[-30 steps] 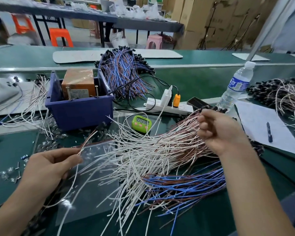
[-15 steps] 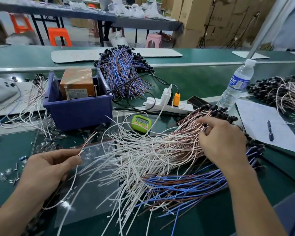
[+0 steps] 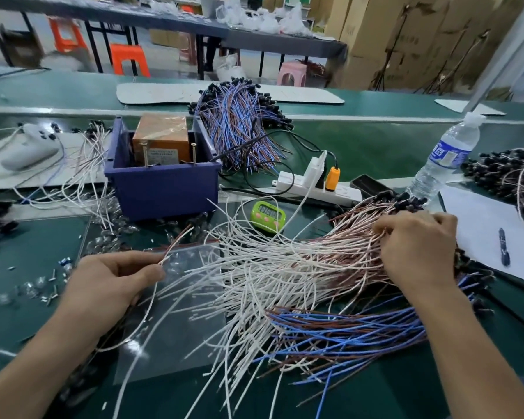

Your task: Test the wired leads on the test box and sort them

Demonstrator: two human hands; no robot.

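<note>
**A:** What are we holding?

**B:** Our left hand (image 3: 112,282) pinches a single wire (image 3: 176,243) between thumb and finger, just in front of the blue bin (image 3: 164,189). Our right hand (image 3: 418,246) has its fingers curled into the pile of wires (image 3: 270,276), in front of the bin and off to its right.

**A:** How will the wires feel?

**B:** We think they are very light and bendy. They flop and tangle. If we pull one fast, others may come along.

**A:** Where should we grab them?

**B:** Near the black ends (image 3: 406,199). Then the bare tips are free to touch the two pins by the orange box (image 3: 161,140) inside the bin.

**A:** What are we working on?

**B:** A smooth green counter (image 3: 375,146), with a clear plastic sheet (image 3: 170,328) in front of the bin. We think wires could slide on it.

**A:** Do we have much room?

**B:** Not much. A green timer (image 3: 268,214) and a white power strip (image 3: 315,186) sit right of the bin. A water bottle (image 3: 445,158) stands farther right. Another bunch of wires (image 3: 239,125) lies behind the bin. We should lift each wire up, not drag it.
</note>
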